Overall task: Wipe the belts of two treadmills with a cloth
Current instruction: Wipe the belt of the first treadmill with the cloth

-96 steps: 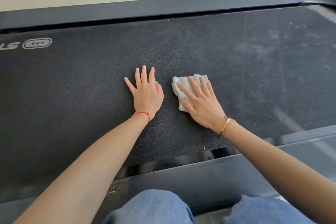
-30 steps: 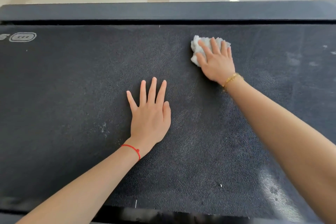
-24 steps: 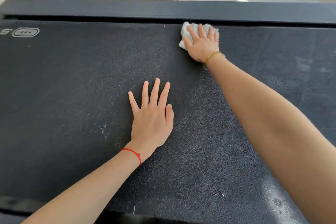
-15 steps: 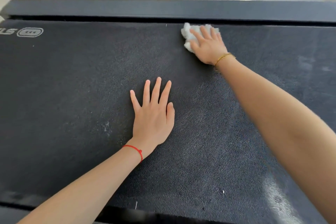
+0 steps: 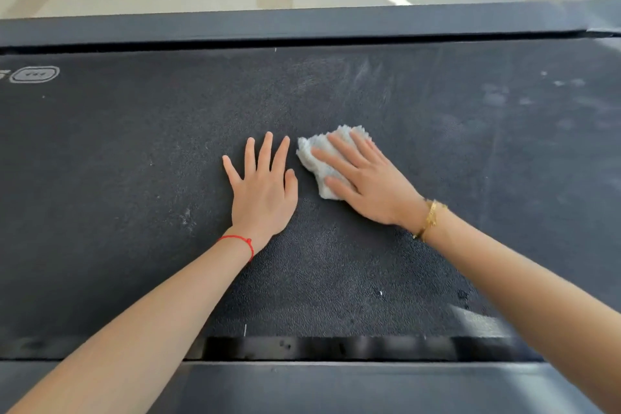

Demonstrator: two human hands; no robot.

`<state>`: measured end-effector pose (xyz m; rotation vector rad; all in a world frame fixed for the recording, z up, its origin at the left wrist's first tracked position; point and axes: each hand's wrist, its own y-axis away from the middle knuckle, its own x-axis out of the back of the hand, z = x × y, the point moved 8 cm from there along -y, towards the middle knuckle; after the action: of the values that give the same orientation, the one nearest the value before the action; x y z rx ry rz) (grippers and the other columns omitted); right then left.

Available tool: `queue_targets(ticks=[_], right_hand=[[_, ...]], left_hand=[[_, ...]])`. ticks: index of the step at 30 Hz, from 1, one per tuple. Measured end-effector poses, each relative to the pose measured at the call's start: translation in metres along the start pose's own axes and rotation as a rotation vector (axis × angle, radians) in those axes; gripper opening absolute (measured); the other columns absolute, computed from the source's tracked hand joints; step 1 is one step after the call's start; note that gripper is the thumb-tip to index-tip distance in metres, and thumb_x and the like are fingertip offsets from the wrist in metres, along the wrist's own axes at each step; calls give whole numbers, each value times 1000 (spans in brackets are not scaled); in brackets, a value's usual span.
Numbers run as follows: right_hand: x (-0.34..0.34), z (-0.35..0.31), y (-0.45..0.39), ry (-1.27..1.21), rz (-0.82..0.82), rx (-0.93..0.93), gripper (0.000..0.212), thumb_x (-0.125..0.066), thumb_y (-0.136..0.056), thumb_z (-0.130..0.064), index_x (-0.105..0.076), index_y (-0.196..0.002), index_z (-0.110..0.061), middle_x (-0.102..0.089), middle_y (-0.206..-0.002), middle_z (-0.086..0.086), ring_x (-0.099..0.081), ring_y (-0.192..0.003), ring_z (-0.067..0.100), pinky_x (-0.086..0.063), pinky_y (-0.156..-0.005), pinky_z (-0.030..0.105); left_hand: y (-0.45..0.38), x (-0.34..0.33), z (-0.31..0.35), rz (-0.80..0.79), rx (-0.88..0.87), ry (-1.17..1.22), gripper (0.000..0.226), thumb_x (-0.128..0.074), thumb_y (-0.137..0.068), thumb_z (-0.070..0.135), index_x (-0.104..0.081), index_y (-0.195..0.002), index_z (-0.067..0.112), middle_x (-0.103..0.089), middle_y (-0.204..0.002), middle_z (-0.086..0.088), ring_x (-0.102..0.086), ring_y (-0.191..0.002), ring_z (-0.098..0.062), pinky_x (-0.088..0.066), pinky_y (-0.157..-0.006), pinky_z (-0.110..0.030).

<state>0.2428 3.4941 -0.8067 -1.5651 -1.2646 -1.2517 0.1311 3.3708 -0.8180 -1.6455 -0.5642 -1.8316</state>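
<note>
While my left hand (image 5: pixel 263 191) lay flat, fingers spread, on the belt (image 5: pixel 117 178), my right hand (image 5: pixel 364 183) just beside it pressed the cloth (image 5: pixel 317 158) down with straight fingers, mid-belt. Dusty smears (image 5: pixel 497 97) sat further right; with nothing gripping it, the cloth could have bunched and skipped them.

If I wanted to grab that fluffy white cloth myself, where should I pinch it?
Probably the bunched far-left corner of the white cloth, coming from above. That part pokes out past the fingers of the right hand, which presses the rest flat on the belt. The left hand lies just beside it, so there is little room from the left.
</note>
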Motion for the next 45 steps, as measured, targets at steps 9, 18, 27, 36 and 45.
queue_targets(ticks=[9,18,27,36,45], right_hand=[[16,51,11,24,104,-325,51,-30,-105,-38,-23,-154,-29,-18,-161,4,-13,-146,40,-5,-119,44],[-18,-65,114,25,-29,-24,54,-19,-102,-53,-14,-155,-41,-7,-165,-5,2,-153,27,0,-124,41],[-9,-34,126,50,3,-251,54,-23,-103,-48,-7,-155,-42,0,-165,-4,5,-152,30,1,-123,45],[-16,-58,149,7,44,-148,52,-22,-103,-50,-15,-155,-40,-5,-165,-7,3,-153,21,1,-124,38],[6,16,129,11,58,-482,54,-27,-104,-42,-13,-156,-37,-6,-165,3,1,-152,34,2,-123,45]], left_hand=[[0,2,0,10,12,37,57,-27,-103,37,-16,-158,30,-12,-166,1,-4,-153,-26,-4,-117,-66],[0,0,-1,16,9,54,56,-27,-103,35,-16,-158,30,-12,-166,1,-5,-153,-27,-2,-117,-66],[1,-1,-1,16,6,54,55,-28,-104,35,-18,-158,28,-14,-166,-1,-6,-153,-28,-2,-117,-67],[2,0,-2,11,-4,67,55,-27,-104,35,-18,-157,27,-14,-166,-1,-6,-153,-28,-2,-117,-66],[5,3,6,-20,-5,86,55,-28,-105,30,-17,-158,20,-12,-166,-5,-4,-153,-31,-1,-116,-68]])
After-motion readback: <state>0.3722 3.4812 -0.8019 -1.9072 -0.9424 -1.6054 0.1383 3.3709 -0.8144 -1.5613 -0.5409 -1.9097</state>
